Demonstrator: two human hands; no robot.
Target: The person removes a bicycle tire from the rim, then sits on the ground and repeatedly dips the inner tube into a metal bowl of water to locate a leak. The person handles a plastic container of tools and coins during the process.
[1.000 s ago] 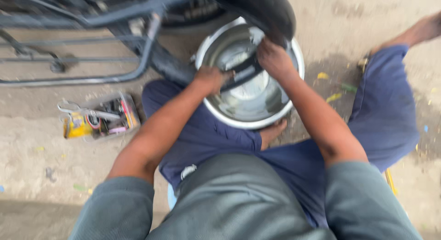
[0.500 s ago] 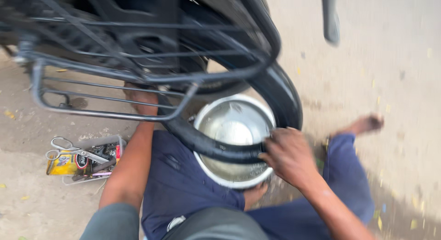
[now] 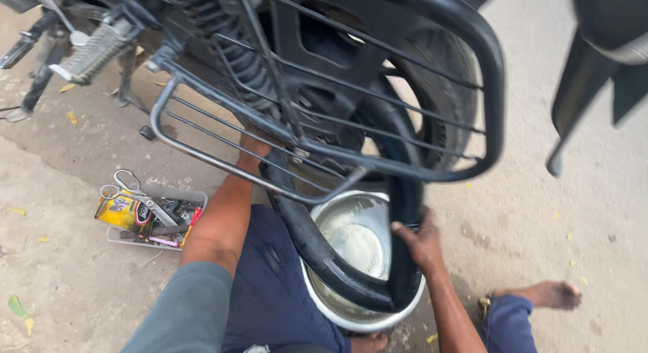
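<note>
Two hands on the inner tube (image 3: pixel 351 258): right hand (image 3: pixel 422 241) clasps its right side above the basin (image 3: pixel 351 319) rim; left hand (image 3: pixel 253 150) reaches up behind the guard rail (image 3: pixel 223 160), fingers hidden, grip unclear.

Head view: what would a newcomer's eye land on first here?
The black inner tube looping down from the motorcycle's rear wheel into a steel basin at centre. The right hand grips the tube at the basin's right edge; the left hand reaches behind the black side guard. Scissors lie on a tray, left.

A flattened yellow packet with red and black label patches (image 3: pixel 123 210) is being kept in a shallow grey tray (image 3: pixel 192 196) on the concrete ground, under steel scissors (image 3: pixel 132 192).
</note>
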